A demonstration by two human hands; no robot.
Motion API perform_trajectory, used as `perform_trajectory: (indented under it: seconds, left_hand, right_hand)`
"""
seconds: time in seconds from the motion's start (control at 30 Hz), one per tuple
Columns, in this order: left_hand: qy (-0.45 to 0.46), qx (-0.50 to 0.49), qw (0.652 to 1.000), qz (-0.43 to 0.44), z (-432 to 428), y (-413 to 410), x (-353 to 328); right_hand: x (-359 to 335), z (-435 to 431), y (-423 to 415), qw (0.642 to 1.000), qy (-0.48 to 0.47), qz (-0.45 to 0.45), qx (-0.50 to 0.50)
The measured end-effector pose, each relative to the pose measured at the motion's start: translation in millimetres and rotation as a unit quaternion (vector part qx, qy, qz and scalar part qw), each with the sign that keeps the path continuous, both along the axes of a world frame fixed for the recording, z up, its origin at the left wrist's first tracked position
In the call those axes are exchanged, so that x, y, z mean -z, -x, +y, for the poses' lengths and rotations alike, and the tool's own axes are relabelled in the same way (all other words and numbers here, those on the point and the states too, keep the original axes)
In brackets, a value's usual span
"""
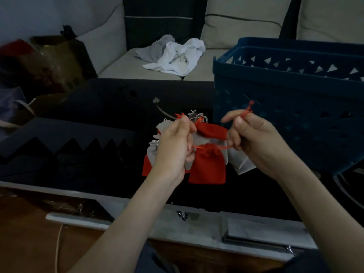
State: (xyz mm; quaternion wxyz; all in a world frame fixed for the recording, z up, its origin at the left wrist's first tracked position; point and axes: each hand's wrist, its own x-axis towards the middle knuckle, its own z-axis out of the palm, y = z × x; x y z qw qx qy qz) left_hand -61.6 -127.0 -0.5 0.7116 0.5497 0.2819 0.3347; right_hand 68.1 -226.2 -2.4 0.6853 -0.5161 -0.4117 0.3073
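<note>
A small red drawstring pouch (207, 166) hangs between my two hands above a dark table (98, 119). My left hand (175, 146) pinches its red drawstring on the left side. My right hand (254, 138) pinches the string on the right, and a red cord end (248, 108) sticks up from its fingers. The string is stretched taut and the pouch's neck is gathered. Behind it lies a pile of more pouches, a second red one (212, 131) and grey ones (152, 152), partly hidden by my hands.
A dark blue plastic basket (291, 107) with cut-out sides stands on the table at the right, close to my right hand. A sofa (240, 30) behind holds crumpled white and grey cloth (177, 56). Bags (49, 62) sit at the far left.
</note>
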Motion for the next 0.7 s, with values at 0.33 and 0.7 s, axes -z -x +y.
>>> perform_trajectory:
  seconds: [0.33,0.7]
  left_hand:
    - [-0.087,0.099,0.981,0.143,-16.1,-4.1,5.9]
    - [-0.190,0.137,0.956,0.176,-16.7,-3.4,18.0]
  right_hand:
    - [-0.8,3.9,19.6,0.991,0.095,-0.097,0.003]
    - [1.3,1.2,30.6,0.958,0.130,-0.245,0.068]
